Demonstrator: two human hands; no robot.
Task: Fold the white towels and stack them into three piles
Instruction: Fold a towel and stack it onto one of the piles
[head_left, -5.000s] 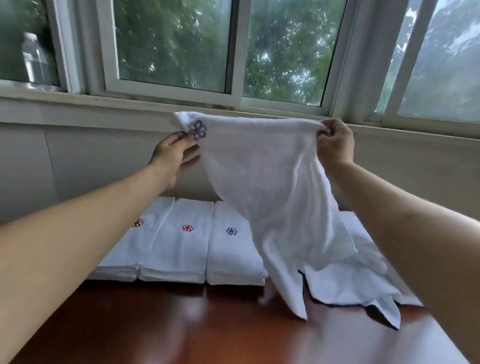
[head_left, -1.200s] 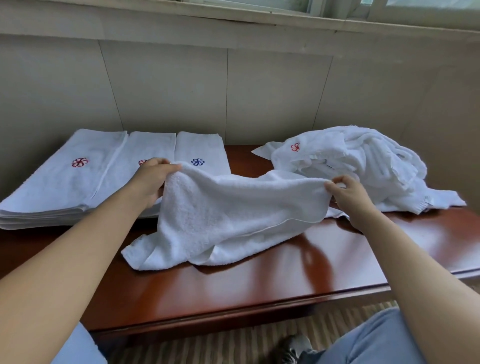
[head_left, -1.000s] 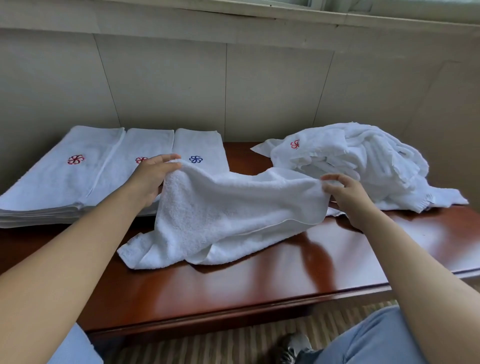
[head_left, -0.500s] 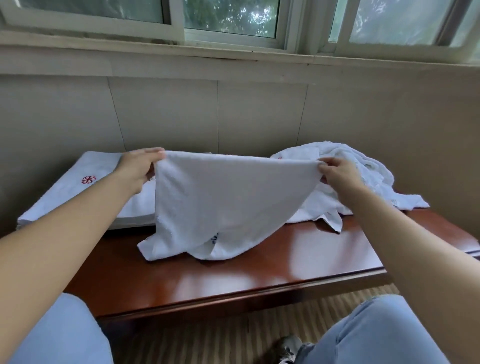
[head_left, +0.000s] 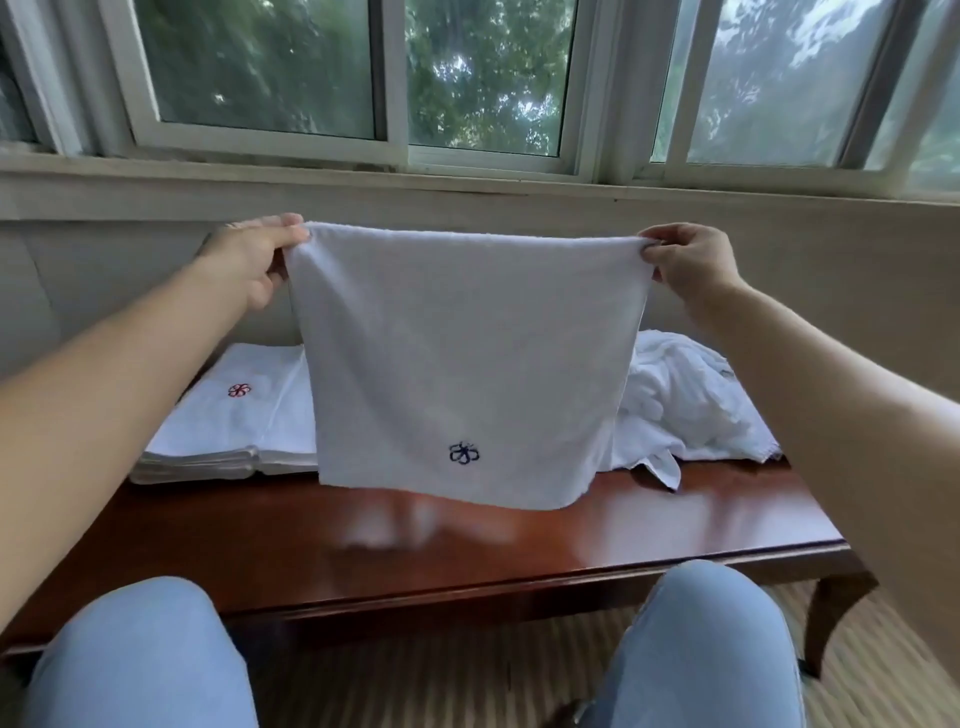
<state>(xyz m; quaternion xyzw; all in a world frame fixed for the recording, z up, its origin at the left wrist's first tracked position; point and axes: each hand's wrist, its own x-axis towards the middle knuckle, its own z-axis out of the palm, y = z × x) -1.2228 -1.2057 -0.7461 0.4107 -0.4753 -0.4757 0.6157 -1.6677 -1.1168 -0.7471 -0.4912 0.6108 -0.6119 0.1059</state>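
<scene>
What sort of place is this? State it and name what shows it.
Probably a hotel or guest room, though a home is possible. A glossy dark wooden bench-like table stands under white-framed sliding windows facing trees, and it carries folded white towels with embroidered flower logos beside a heap of unfolded white towels.

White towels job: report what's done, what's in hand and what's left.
Done: folded white towels lie stacked at the brown wooden table's left. In hand: both hands, left and right, pinch a blue-flowered white towel hanging open. Left: the crumpled white towel heap.
</scene>
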